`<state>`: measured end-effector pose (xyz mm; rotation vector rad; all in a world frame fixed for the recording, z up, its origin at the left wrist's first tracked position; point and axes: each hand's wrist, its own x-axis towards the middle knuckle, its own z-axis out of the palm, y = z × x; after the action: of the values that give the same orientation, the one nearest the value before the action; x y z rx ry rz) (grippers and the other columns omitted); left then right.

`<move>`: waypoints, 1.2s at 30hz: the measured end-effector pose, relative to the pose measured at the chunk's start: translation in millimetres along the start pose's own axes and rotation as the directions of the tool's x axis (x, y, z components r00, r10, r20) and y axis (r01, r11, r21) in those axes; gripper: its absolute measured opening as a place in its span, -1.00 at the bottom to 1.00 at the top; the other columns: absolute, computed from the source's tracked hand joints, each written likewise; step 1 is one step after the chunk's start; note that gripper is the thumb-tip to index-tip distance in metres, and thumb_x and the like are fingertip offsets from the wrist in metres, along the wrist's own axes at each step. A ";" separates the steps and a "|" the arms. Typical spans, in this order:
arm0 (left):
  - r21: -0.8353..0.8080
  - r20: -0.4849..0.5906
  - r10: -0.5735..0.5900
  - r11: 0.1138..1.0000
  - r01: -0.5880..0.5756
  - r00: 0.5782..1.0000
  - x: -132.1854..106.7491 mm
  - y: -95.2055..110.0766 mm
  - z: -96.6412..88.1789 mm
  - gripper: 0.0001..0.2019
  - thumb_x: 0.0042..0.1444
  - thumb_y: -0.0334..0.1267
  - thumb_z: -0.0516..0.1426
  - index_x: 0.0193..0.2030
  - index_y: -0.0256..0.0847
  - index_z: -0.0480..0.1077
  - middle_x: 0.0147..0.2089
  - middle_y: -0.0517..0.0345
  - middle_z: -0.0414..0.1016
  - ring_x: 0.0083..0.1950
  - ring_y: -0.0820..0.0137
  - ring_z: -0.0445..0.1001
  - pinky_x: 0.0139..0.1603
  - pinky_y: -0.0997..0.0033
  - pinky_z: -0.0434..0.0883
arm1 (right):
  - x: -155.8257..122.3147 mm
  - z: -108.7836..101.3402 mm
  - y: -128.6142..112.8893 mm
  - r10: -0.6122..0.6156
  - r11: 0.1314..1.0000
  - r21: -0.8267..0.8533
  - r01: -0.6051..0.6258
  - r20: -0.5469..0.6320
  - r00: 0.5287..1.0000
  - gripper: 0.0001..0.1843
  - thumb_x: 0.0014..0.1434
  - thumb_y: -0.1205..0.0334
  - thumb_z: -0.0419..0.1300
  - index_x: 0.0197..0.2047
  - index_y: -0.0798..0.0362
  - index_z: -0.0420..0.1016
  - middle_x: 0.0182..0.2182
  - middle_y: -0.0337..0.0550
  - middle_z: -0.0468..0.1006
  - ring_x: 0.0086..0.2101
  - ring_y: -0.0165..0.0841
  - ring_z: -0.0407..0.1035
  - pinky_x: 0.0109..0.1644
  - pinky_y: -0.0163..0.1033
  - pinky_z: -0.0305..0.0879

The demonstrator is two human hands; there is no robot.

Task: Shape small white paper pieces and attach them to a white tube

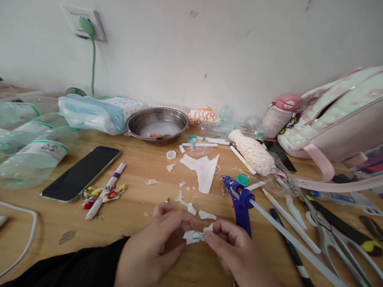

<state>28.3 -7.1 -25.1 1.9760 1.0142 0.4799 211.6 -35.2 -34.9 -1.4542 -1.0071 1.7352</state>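
Observation:
Between my hands is a small piece of white tissue paper point(194, 236), wrapped around something clear and rounded that I cannot make out. My right hand point(235, 253) pinches its right end between thumb and forefinger. My left hand point(154, 243) is curved beside its left end, thumb and fingers apart. Torn white scraps point(207, 215) lie just beyond my fingers, with a larger torn tissue sheet point(203, 171) farther back. A blue glue gun point(241, 211) rests right of my right hand, a long glue stick point(287, 235) running out of its back.
Scissors point(335, 239), markers and a black pen point(291, 249) crowd the right side. An orange-patterned white bottle shape point(254, 153) lies behind the glue gun. A metal bowl point(158, 137) stands near the wall. A phone point(80, 173) and plastic bottles point(36, 159) are at left.

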 end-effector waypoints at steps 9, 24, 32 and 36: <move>0.162 0.120 0.124 0.976 -0.142 0.985 9.7 -2.9 -7.8 -0.87 -0.01 -0.45 0.05 -0.33 -0.16 0.30 -0.36 0.27 0.45 -0.29 0.42 0.40 -0.09 0.39 0.15 | 0.8 1.8 -1.9 0.107 0.988 0.099 -0.120 0.128 0.986 -0.55 -0.13 -0.17 0.23 -0.50 0.03 0.21 -0.82 -0.55 0.02 -0.79 -0.63 -0.21 -0.73 -0.42 -0.33; 0.088 0.085 0.122 0.988 -0.130 0.989 7.8 -0.5 -3.6 -0.86 0.04 -0.27 0.13 -0.49 -0.21 0.29 -0.49 0.27 0.41 -0.39 0.45 0.37 -0.07 0.32 0.12 | -8.3 9.1 5.8 -0.403 0.728 -0.603 0.326 0.008 0.915 -0.82 0.05 0.18 0.02 -0.50 0.06 0.32 -0.70 -0.39 0.10 -0.65 -0.52 0.01 -0.57 -0.36 -0.11; -0.035 0.096 0.087 0.996 -0.084 0.992 9.5 -0.8 -7.3 -0.74 0.13 -0.18 0.05 -0.54 -0.21 0.23 -0.54 0.33 0.31 -0.44 0.48 0.27 -0.09 0.32 0.11 | -14.1 8.3 4.1 -0.429 0.806 -0.495 0.326 -0.107 0.897 -0.60 0.02 0.21 0.08 -0.02 0.05 0.34 -0.69 -0.41 0.19 -0.69 -0.52 0.10 -0.63 -0.43 0.01; -0.052 0.076 0.067 0.997 -0.063 0.995 10.7 -1.1 -8.2 -0.66 0.14 -0.06 0.01 -0.56 -0.21 0.25 -0.56 0.30 0.32 -0.40 0.44 0.27 -0.13 0.34 0.13 | -15.5 2.3 6.2 -0.620 0.584 -0.645 0.493 0.038 0.784 -0.78 0.12 0.25 0.06 -0.17 -0.01 0.43 -0.65 -0.32 0.39 -0.66 -0.50 0.24 -0.61 -0.43 0.11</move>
<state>28.9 6.0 -21.7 1.9727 0.8833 0.4558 211.9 -51.9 -32.6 -1.4022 -1.8180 0.7855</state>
